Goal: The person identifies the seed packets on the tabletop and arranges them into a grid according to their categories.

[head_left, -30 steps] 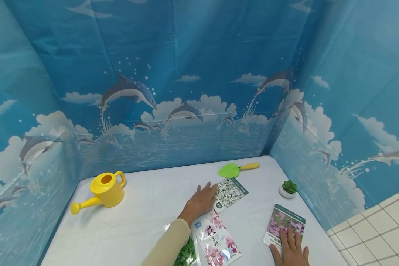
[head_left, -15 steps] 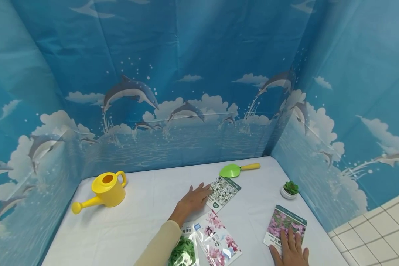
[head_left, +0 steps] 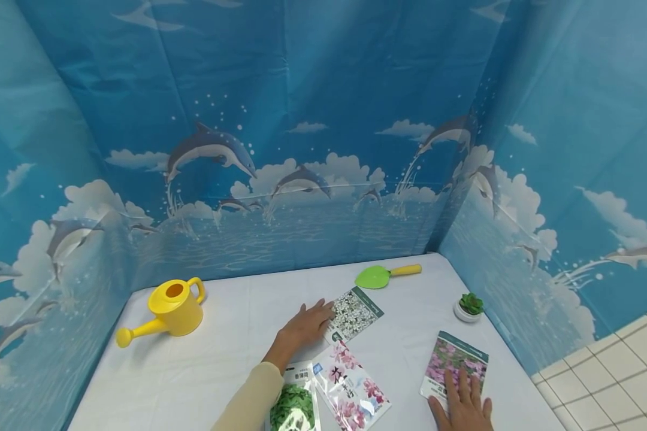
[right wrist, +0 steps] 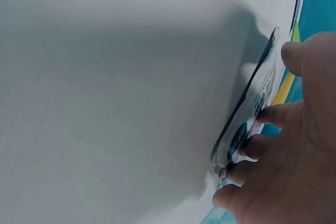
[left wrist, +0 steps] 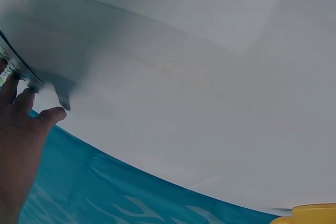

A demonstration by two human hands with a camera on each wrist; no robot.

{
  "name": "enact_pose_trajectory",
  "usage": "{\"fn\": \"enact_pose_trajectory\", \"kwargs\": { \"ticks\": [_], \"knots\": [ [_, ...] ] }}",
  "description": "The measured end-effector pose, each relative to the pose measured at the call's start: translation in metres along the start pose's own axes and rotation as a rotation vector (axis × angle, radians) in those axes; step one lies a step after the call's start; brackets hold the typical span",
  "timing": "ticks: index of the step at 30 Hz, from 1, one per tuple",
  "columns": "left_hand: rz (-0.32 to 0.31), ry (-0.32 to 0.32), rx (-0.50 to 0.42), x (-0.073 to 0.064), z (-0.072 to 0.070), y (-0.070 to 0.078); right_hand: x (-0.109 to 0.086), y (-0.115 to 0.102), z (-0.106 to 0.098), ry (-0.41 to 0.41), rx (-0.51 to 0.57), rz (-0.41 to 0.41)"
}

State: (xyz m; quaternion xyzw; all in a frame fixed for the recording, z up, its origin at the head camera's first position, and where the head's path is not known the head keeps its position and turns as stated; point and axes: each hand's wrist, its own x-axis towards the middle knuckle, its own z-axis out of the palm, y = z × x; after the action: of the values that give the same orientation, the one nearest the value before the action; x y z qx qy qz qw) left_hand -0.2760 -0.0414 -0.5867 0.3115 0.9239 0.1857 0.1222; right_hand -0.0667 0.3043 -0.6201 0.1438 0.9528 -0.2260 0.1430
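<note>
My left hand (head_left: 304, 326) rests its fingers on the left edge of a seed packet with white flowers (head_left: 353, 314), which lies flat on the white table. On the right, my right hand (head_left: 463, 404) lays spread fingertips on the lower part of a seed packet with purple-pink flowers (head_left: 453, 359). In the right wrist view, the fingertips touch that packet's face (right wrist: 247, 124). Between the hands and nearer to me lie a packet with pink blossoms (head_left: 350, 383) and a packet with green leaves (head_left: 293, 401), side by side. My left sleeve passes beside the green-leaf packet.
A yellow watering can (head_left: 175, 308) stands at the back left of the table. A green trowel with a yellow handle (head_left: 374, 276) lies at the back. Near the right edge sits a small potted succulent (head_left: 469, 307). Dolphin-print curtains (head_left: 302, 239) surround the table.
My left hand has moved left, sliding the white-flower packet leftward and away from under the trowel. My right hand has slid the purple-pink packet slightly left. More of the green-leaf packet shows.
</note>
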Motion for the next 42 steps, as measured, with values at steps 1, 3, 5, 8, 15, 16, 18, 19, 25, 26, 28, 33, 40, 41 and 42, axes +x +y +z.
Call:
{"fn": "enact_pose_trajectory", "kwargs": {
  "ticks": [1,3,5,8,15,16,18,19,25,26,28,33,40,41,42],
  "knots": [
    [0.001,0.002,0.003,-0.003,0.000,-0.002,0.000,-0.002,0.001,0.001,-0.003,-0.004],
    [0.000,0.002,0.000,-0.008,0.000,-0.006,0.001,-0.004,0.003,0.005,-0.012,-0.007],
    [-0.003,0.005,-0.001,-0.014,-0.001,-0.008,0.002,-0.007,0.005,0.009,-0.027,-0.010],
    [-0.009,0.013,-0.024,-0.022,-0.004,-0.012,0.004,-0.010,0.007,0.013,-0.036,-0.022],
    [-0.028,0.054,-0.029,-0.042,-0.006,-0.022,0.005,-0.021,0.011,0.020,-0.031,-0.067],
    [-0.032,0.057,-0.027,-0.044,-0.006,-0.023,0.005,-0.023,0.011,0.023,-0.031,-0.072],
    [-0.039,0.063,-0.018,-0.049,-0.006,-0.025,0.006,-0.026,0.011,0.027,-0.028,-0.080],
    [-0.040,0.066,-0.017,-0.051,-0.005,-0.026,0.006,-0.028,0.012,0.028,-0.029,-0.084],
    [-0.053,0.114,0.009,-0.061,0.002,-0.031,0.007,-0.037,0.012,0.016,-0.033,-0.109],
    [-0.057,0.125,0.010,-0.062,0.003,-0.032,0.007,-0.038,0.012,0.013,-0.035,-0.111],
    [-0.056,0.154,-0.001,-0.065,0.005,-0.034,0.008,-0.040,0.013,0.014,-0.043,-0.121],
    [-0.054,0.242,-0.036,-0.072,0.017,-0.046,0.011,-0.043,0.014,0.015,-0.037,-0.148],
    [-0.141,0.262,-0.003,-0.086,0.013,-0.041,0.015,-0.051,0.012,0.012,-0.046,-0.186],
    [-0.153,0.264,0.009,-0.087,0.013,-0.040,0.015,-0.053,0.012,0.015,-0.053,-0.195],
    [-0.160,0.268,0.022,-0.089,0.014,-0.041,0.015,-0.054,0.012,0.016,-0.059,-0.203]
  ]
}}
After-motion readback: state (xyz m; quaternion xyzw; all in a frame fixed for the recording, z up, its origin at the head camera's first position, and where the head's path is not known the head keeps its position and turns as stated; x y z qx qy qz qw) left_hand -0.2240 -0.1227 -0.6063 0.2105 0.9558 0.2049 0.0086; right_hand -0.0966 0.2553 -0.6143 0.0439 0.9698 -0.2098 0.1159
